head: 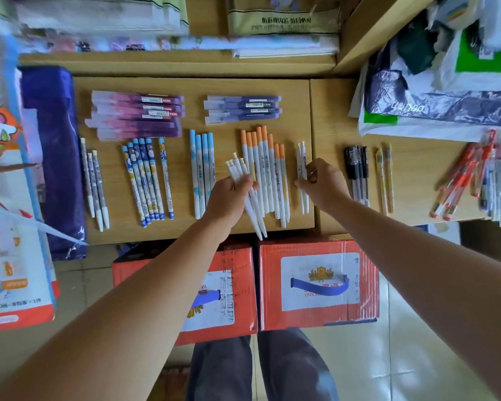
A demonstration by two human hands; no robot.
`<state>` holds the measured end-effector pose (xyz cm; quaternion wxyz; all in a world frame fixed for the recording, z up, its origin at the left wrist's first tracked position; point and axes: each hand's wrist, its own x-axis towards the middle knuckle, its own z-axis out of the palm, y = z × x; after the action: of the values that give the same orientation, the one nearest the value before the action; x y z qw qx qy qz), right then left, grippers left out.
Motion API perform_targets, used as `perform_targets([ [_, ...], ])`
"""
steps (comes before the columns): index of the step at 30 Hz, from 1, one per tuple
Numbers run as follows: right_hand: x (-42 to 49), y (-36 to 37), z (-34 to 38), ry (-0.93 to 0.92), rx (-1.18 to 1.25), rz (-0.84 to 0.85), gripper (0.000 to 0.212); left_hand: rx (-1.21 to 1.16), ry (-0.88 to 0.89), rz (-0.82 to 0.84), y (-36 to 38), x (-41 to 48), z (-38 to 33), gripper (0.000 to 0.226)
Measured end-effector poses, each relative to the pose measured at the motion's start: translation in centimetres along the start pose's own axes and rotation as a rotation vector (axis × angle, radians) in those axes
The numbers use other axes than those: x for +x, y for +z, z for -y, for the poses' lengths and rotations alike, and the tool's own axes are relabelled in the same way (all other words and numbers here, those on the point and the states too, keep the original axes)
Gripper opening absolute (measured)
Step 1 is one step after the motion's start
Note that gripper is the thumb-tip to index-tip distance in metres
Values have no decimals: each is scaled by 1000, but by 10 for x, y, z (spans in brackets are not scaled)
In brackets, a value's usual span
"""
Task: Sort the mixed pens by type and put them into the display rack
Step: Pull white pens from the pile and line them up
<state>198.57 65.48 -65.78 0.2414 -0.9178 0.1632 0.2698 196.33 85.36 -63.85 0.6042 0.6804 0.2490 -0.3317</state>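
The left hand [229, 195] grips a bunch of white pens [255, 218], tips poking past the table [182, 228] front edge. The right hand [323, 185] pinches two slim white pens [302, 156] lying between the orange-capped pens [268, 166] and the black pens [356, 166], bare wood either side

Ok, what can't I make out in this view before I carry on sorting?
No display rack shows in the head view.
Fingers of the right hand hide whether it grips the white pen pair or only touches it.
Print on the orange-capped pens: too small.
The red pens: cut off by the right edge.
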Motion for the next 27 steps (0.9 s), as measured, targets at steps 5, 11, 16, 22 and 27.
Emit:
perform_targets([
  [5, 0, 1, -3, -15, -42, -33, 24, -7, 0, 10, 3, 4, -3, 27],
  [11, 2, -4, 0, -63, -13, -42, 16, 0, 10, -13, 7, 8, -10, 28],
  [16, 4, -23, -12, -36, 61, -57, 8, -18, -3, 6, 15, 10, -12, 30],
  [22, -4, -39, -50, 30, 15, -124, 13, -4, 21, 12, 38, 13, -21, 28],
  [27, -6, -37, -60, 3, -28, -146, 14, 29, 22, 26, 61, 20, -23, 29],
])
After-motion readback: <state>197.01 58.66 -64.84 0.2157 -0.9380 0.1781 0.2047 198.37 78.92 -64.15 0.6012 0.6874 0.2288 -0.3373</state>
